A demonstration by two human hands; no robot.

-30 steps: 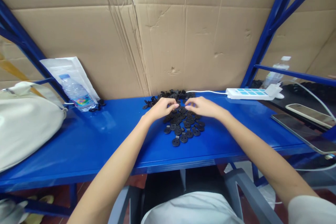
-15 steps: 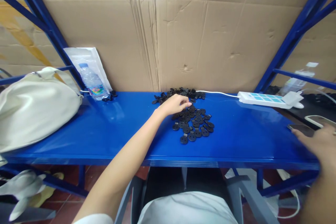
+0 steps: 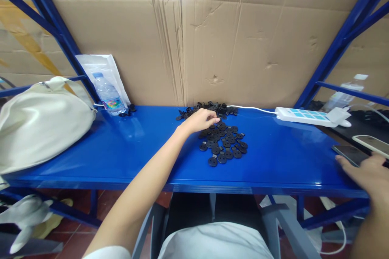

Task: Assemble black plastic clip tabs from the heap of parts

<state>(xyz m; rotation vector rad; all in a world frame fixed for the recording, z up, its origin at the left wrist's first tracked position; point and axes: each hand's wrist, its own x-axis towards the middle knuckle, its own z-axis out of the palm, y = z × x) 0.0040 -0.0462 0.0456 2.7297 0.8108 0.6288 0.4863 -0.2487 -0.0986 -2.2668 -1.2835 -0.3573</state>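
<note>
A pile of small black round parts (image 3: 223, 143) lies in the middle of the blue shelf table (image 3: 121, 158), with more of them (image 3: 209, 108) against the cardboard wall. My left hand (image 3: 199, 121) rests on the pile's far left edge, fingers curled over the parts; what it grips is hidden. My right hand (image 3: 366, 172) is far right at the table's edge, fingers stretched out flat, its fingertip beside a dark phone (image 3: 349, 153).
A cream bag (image 3: 39, 121) sits at the left, with a water bottle (image 3: 106, 95) and a plastic packet (image 3: 97, 66) behind it. A white power strip (image 3: 306, 116) with its cable lies at the back right. A second phone (image 3: 372, 144) and another bottle (image 3: 343, 95) are further right.
My right hand left the pile and moved far right to the dark phone. The view shifted slightly right. My left hand stays on the pile.
</note>
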